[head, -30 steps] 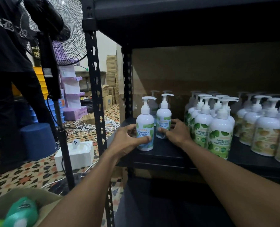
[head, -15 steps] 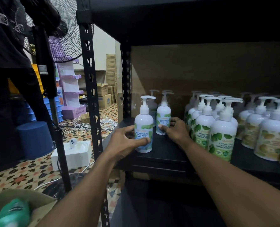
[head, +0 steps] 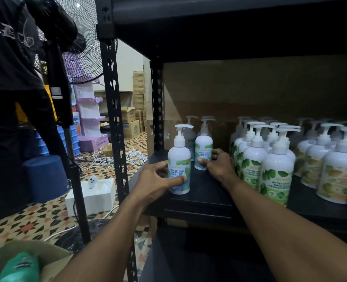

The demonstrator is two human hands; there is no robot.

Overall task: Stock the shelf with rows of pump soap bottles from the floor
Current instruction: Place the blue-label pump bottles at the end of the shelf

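A: Front mint bottle, position?

B: Upright on the shelf, close to the front lip, at the left end just inside the corner post. Left hand wraps its lower body: thumb across the label, fingers curled round the far side.

A: Other hand?

B: Right hand sits low on the second mint bottle, one place back and a little to the right. Thumb on the foot of the label, fingers curled at its right side. I judge it a grip, though the far side is hidden. Two more pumps stand dim behind.

A: Neighbours?

B: Leaf-label row just beside the right wrist, yellow-label rows beyond. Open carton down left, with a green bottle in it.

A: Hazards?

B: Three.
- The front bottle stands near the lip and is tall for its base. A careless release or a brush from the forearm could tip it to the floor.
- The right wrist, drawn back wide, may clip the leaf-label pumps and topple several in a chain.
- Pump spouts overhang, so bottles pushed too tight could catch heads and skew the row.
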